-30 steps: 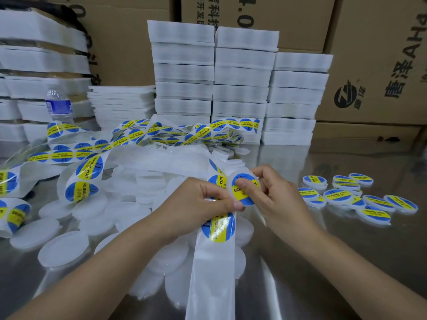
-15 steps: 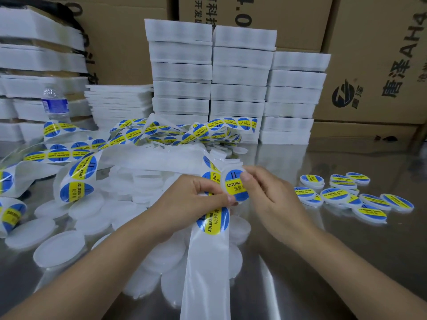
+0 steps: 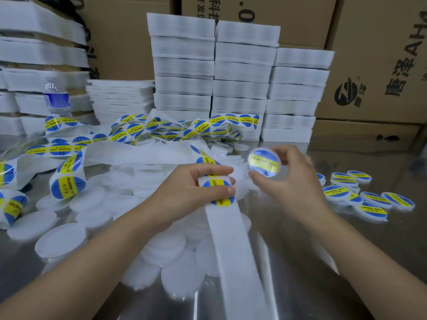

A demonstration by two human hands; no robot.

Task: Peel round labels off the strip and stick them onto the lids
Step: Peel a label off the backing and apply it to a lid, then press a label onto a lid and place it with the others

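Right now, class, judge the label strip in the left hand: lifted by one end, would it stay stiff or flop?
Probably floppy: the label strip drapes limply from the left hand and lies twisted across the table. Likely light, since a few fingers alone hold it. Glare on its labels suggests slickness.

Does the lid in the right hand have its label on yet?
On: a blue and yellow label covers the lid, pinched by the right hand.
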